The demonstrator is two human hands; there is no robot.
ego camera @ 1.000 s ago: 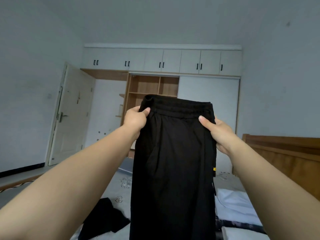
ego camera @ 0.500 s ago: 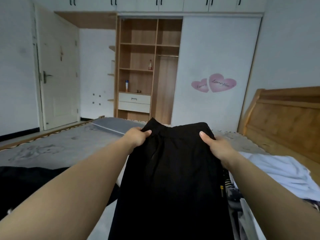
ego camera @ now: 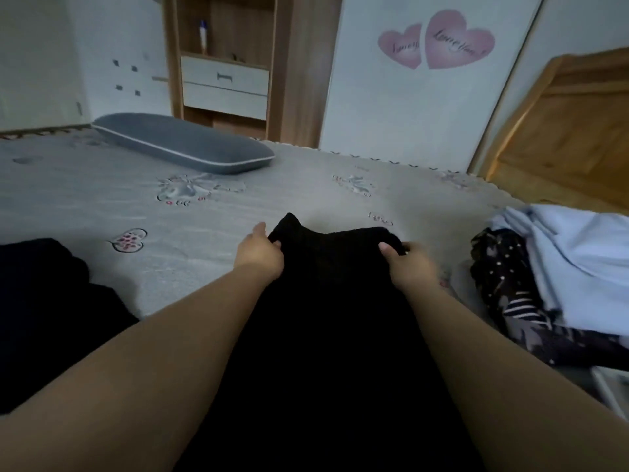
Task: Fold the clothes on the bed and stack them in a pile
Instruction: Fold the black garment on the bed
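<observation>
Black trousers point(ego camera: 326, 318) stretch from me toward the middle of the grey bed point(ego camera: 238, 212), low over the sheet. My left hand point(ego camera: 260, 255) grips the waistband's left corner, and my right hand point(ego camera: 410, 264) pinches its right corner, thumb on top. The trouser legs run down between my forearms and out of the bottom of the view. Whether the waistband touches the sheet cannot be told.
Another black garment point(ego camera: 44, 301) lies at the left. A heap at the right holds a light blue garment point(ego camera: 571, 260) over dark dotted and striped clothes point(ego camera: 510, 284). A grey pillow point(ego camera: 183, 143) lies at the far side; a wooden headboard point(ego camera: 561, 131) stands right.
Both hands have brought the trousers down from held up in the air to low over the bed, keeping their hold on the waistband. The view has tipped down toward the bed.
</observation>
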